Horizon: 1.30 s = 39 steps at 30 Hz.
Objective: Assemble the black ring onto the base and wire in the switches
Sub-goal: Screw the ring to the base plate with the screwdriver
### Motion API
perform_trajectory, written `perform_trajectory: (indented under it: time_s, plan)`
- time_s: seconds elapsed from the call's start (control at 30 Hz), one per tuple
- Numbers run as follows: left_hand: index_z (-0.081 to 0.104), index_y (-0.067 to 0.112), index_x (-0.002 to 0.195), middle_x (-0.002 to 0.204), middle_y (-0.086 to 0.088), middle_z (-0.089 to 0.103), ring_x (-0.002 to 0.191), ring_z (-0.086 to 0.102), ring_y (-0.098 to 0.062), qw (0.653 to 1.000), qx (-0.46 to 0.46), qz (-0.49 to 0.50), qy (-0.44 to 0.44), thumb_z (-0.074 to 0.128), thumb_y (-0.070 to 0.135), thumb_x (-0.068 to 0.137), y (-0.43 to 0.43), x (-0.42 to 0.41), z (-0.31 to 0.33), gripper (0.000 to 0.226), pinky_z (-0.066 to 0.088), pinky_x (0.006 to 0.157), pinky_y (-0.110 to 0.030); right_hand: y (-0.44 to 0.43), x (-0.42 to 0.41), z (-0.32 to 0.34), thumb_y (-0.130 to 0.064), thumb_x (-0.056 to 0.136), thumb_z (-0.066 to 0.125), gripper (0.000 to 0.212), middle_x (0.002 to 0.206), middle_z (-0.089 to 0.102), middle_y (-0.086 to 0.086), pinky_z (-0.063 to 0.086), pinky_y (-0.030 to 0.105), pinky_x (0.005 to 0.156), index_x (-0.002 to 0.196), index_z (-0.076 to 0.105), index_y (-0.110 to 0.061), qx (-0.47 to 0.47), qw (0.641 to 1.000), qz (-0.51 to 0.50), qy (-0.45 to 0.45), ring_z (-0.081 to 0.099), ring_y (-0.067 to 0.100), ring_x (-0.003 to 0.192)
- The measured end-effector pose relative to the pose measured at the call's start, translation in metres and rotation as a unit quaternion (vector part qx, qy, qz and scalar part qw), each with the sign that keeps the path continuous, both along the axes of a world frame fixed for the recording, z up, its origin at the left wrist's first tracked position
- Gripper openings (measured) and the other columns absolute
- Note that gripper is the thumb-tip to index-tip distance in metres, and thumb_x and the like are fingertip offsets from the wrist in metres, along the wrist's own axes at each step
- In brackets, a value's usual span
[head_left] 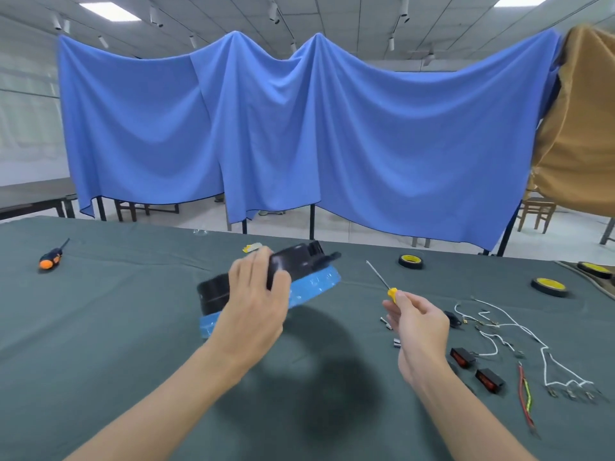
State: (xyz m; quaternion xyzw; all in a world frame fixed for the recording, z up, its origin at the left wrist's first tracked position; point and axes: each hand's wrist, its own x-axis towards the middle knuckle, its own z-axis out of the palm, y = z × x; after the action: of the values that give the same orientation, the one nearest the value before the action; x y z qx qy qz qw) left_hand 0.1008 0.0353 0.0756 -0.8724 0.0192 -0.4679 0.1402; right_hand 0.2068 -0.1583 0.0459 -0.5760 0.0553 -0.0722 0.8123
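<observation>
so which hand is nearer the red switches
Right. The right hand, holding the screwdriver, hangs just left of the red switches; the left hand grips the black ring farther left.

Blue cloth (299, 128) hangs over a black-legged frame (312, 221) across the room. Tan cloth (582, 128) hangs at right. The ceiling (332, 15) has white panels, 2 lit panel lights (109, 11) and track spotlights (273, 13). The floor (206, 217) is pale. A wooden stool (536, 207) stands at right, a dark table (33, 194) at left.
</observation>
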Motion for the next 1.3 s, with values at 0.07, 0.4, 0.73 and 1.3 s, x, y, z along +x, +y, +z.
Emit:
perform_trajectory:
  time_s: [0.07,0.4,0.73,1.3]
  plan:
    - [0.052,0.004,0.074,0.105,-0.039,0.059,0.086,0.06,-0.049,0.999,0.029,-0.034,-0.014,0.04,-0.02,0.067,-0.004,0.0,-0.012,0.028,0.05,0.079,-0.054,-0.004,0.002,-0.002,-0.012,0.092,0.062,0.012,0.076,0.07,0.005,0.051,0.027,0.074,0.082,0.068,-0.012,0.001,1.0,-0.018,0.0,0.068,0.014,0.077]
    - [0.051,0.007,0.086,0.096,-0.03,0.067,0.097,0.056,-0.041,0.978,0.135,-0.152,-0.057,0.061,-0.004,0.08,-0.008,0.001,-0.081,0.016,0.048,0.081,-0.049,-0.013,0.0,-0.014,-0.02,0.089,0.063,0.01,0.066,0.071,-0.007,0.048,0.021,0.057,0.08,0.068,-0.02,-0.008,0.995,-0.096,-0.034,0.064,0.009,0.064]
    - [0.048,0.009,0.088,0.114,-0.023,0.051,0.104,0.055,-0.037,0.969,0.131,-0.196,-0.074,0.071,0.041,0.087,-0.003,-0.002,-0.09,0.039,0.045,0.086,-0.045,0.006,-0.006,-0.031,-0.026,0.085,0.066,0.008,0.071,0.073,-0.005,0.048,0.026,0.062,0.078,0.069,-0.023,-0.056,0.995,-0.068,-0.055,0.065,0.006,0.062]
    - [0.071,0.005,0.095,0.095,-0.01,0.071,0.084,0.068,-0.029,0.981,-0.016,-0.176,-0.08,0.074,0.032,0.086,-0.005,-0.008,-0.09,0.028,0.049,0.077,-0.036,-0.009,-0.016,-0.041,-0.03,0.09,0.06,0.005,0.082,0.066,-0.014,0.047,0.039,0.086,0.088,0.064,-0.027,-0.356,0.927,-0.071,-0.099,0.06,0.02,0.085]
